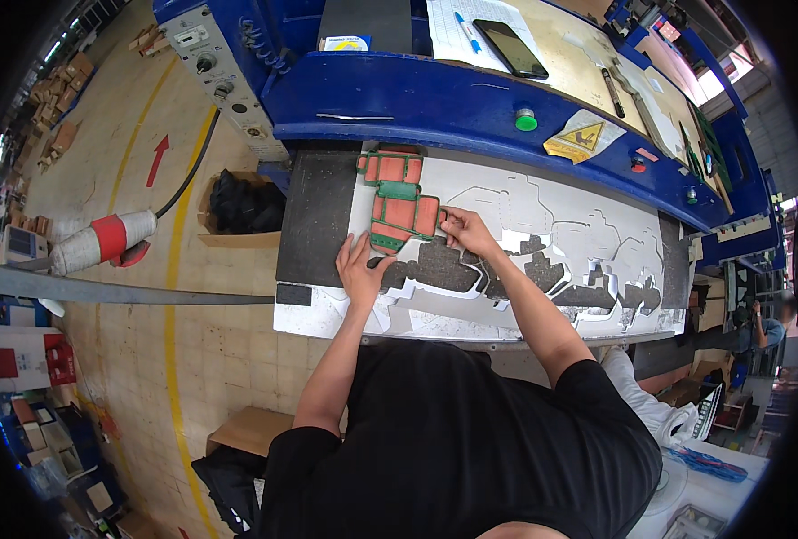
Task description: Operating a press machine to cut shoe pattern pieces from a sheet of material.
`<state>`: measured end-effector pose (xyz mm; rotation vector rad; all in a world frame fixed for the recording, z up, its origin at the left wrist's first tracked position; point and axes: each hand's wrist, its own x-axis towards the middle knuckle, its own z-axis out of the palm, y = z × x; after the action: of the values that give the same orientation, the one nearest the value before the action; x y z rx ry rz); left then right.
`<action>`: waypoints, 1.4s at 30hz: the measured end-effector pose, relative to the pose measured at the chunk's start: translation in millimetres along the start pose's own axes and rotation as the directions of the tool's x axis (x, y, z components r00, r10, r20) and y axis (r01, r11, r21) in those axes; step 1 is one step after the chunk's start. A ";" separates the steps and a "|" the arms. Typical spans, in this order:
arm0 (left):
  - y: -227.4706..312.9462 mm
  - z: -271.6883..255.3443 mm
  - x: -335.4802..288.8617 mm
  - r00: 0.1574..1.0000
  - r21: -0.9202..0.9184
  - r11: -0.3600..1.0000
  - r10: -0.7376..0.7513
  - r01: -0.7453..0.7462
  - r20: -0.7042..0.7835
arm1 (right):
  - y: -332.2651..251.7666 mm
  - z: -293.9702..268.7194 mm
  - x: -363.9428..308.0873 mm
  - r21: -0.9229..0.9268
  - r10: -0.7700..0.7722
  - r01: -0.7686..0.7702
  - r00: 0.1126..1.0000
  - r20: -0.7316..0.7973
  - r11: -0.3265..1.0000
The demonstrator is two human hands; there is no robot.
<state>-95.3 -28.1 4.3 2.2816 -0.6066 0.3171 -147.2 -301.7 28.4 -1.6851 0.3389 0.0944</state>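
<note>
A cutting die [403, 216] with red panels and green edges lies flat on a white sheet [480, 171], near its left end. Fingers curled, my right hand [467, 231] grips the right edge of this die. My left hand [360, 269] rests on the sheet at the die's lower left corner, fingers spread and thumb close to the lower edge. Cut-out gaps below and right of the die expose the dark speckled bed [444, 265]. More cut outlines run across the sheet to the right.
A blue machine beam [399, 94] spans the far side of the bed, with a green button [526, 119] and a warning label [584, 137]. On the ledge above lie a phone [510, 48], a pen and paper. A cardboard box [237, 240] with dark material stands left.
</note>
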 end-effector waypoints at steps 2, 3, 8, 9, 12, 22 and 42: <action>-0.4 -0.7 0.6 1.000 0.007 1.000 0.002 -0.002 0.005 | 1.5 -2.2 -0.2 -0.016 0.016 -0.016 1.000 0.005 1.000; -0.1 -0.7 0.7 1.000 0.015 1.000 0.003 -0.003 0.009 | 2.4 -2.4 -0.1 0.003 0.020 -0.020 1.000 0.013 1.000; 0.3 0.0 0.1 1.000 0.004 1.000 -0.008 0.008 -0.003 | -4.2 -2.7 -1.2 -0.032 0.056 -0.055 0.998 0.018 0.998; -0.7 -0.1 -0.1 1.000 0.000 1.000 -0.011 0.011 -0.007 | -4.7 -1.6 -0.9 -0.028 0.068 -0.068 0.998 0.014 0.997; 0.1 0.6 -0.1 1.000 0.002 1.000 -0.014 0.014 -0.015 | -2.3 -2.4 -0.6 -0.018 0.083 -0.082 0.997 0.011 0.996; -0.9 0.5 0.9 1.000 0.006 1.000 0.023 -0.023 -0.009 | -0.5 -6.3 -1.8 0.034 0.040 -0.040 0.999 0.018 0.999; 32.0 -4.8 8.8 0.983 0.067 0.996 0.040 -0.053 0.178 | -0.8 -3.8 17.3 -0.109 -0.035 0.001 0.949 -0.313 0.994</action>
<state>-104.4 -47.2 30.3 2.3839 -0.7506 0.1622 -130.9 -308.2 25.3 -1.8113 0.5659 -0.1754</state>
